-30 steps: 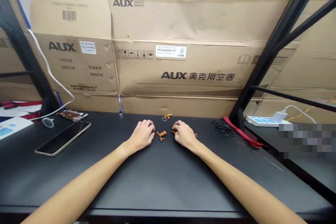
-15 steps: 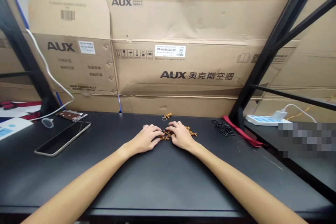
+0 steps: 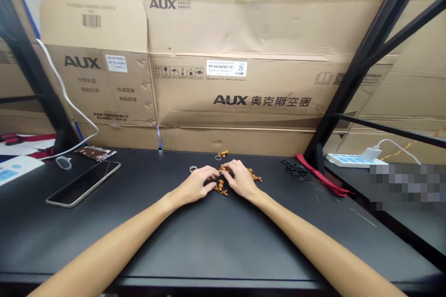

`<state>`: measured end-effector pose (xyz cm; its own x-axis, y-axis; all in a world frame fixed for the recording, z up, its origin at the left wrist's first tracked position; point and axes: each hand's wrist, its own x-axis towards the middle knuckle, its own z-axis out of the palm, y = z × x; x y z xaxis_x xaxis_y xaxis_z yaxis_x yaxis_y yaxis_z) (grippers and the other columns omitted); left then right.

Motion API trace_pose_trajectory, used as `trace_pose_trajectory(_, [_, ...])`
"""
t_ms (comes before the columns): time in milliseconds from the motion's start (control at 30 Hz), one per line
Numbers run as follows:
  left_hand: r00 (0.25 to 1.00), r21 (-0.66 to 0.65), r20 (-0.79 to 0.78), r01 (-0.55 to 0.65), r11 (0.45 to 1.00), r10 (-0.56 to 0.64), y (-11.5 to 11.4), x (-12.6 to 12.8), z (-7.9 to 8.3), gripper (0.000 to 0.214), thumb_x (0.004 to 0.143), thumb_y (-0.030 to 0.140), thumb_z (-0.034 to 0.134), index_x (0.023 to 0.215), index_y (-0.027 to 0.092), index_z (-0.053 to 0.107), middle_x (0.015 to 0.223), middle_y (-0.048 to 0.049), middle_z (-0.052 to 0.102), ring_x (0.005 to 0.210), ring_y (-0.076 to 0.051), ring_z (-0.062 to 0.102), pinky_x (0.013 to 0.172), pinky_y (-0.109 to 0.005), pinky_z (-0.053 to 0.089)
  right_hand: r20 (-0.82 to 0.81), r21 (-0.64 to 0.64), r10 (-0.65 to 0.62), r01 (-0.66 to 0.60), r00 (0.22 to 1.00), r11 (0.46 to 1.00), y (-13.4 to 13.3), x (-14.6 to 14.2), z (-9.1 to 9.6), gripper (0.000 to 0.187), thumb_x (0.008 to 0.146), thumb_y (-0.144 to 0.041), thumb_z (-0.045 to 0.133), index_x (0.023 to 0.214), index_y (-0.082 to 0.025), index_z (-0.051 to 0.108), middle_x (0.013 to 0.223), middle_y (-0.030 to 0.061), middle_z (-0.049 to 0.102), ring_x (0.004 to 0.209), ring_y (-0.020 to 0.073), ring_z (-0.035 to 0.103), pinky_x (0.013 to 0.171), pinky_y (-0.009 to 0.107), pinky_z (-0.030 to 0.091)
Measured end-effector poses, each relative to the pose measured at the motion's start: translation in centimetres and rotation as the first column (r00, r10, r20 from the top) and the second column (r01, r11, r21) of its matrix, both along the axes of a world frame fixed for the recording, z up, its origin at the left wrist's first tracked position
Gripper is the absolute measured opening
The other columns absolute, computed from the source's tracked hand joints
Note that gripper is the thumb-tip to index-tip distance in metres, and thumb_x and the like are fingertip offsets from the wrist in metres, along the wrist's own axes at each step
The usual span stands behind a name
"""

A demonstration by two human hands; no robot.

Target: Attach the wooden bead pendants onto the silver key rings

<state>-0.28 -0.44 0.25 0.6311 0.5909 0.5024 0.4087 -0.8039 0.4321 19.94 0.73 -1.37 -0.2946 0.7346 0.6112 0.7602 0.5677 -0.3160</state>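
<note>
Across the matte black tabletop [image 3: 216, 246], a glossy brown gourd-shaped charm with orange cord [image 3: 220, 185] lies between the hands, long axis roughly toward the person. Left of it, nearer, the left hand [image 3: 197, 184] has thumb and fingers parted, nothing visibly held. Right of it, the right hand [image 3: 241, 180] curls; I cannot tell what it grips.

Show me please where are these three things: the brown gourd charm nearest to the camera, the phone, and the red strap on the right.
Brown gourd charm [image 3: 220, 185]: head view, on its rounded body.
Phone [image 3: 84, 184]: head view, mid-screen.
Red strap [image 3: 322, 177]: head view, middle of its length.
</note>
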Motion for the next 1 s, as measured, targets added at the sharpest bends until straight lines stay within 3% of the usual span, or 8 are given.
trace_pose_trajectory(267, [0.979,0.114,0.025,-0.206,0.972,0.205,0.6,-0.5,0.0,0.018,0.086,0.026,0.055,0.102,0.019,0.056,0.103,-0.0062,0.059,0.099,-0.021,0.055,0.089,-0.036,0.045,-0.164,0.006,0.213,-0.215,0.963,0.977,-1.4,-1.0,1.2,0.014,0.089,-0.022,0.049,0.098,-0.021,0.060,0.090,0.0046,0.062,0.086,0.0191,0.052,0.081,0.033,0.044])
trace_pose_trajectory(467, [0.986,0.112,0.018,-0.167,0.980,0.166,0.6,-0.4,0.1,0.012,0.089,0.025,0.050,0.085,0.019,0.060,0.102,-0.0048,0.058,0.096,-0.018,0.054,0.090,-0.035,0.044,-0.172,-0.024,0.231,-0.239,0.958,0.971,-1.7,-1.2,1.4,0.014,0.089,-0.021,0.049,0.097,-0.020,0.060,0.087,0.0038,0.061,0.084,0.0180,0.053,0.079,0.032,0.044])
trace_pose_trajectory(700, [0.989,0.093,0.004,-0.150,0.984,0.150,0.6,-0.6,0.5,0.013,0.088,0.026,0.053,0.084,0.020,0.064,0.104,-0.0049,0.057,0.097,-0.019,0.054,0.092,-0.036,0.043,-0.073,-0.016,0.094,-0.096,0.993,0.995,-0.8,-0.7,0.7,0.010,0.087,-0.020,0.050,0.090,-0.019,0.059,0.088,0.0053,0.063,0.085,0.0199,0.051,0.080,0.034,0.043])
trace_pose_trajectory(1000, [0.988,0.069,-0.033,-0.149,0.986,0.152,0.8,-0.7,0.0,0.019,0.087,0.032,0.054,0.080,0.020,0.066,0.106,-0.0054,0.058,0.099,-0.020,0.053,0.093,-0.038,0.043,-0.086,-0.037,0.260,-0.264,0.962,0.964,-1.5,-1.1,1.0,0.014,0.090,-0.022,0.049,0.096,-0.021,0.061,0.091,0.0045,0.064,0.086,0.0188,0.053,0.081,0.034,0.043])
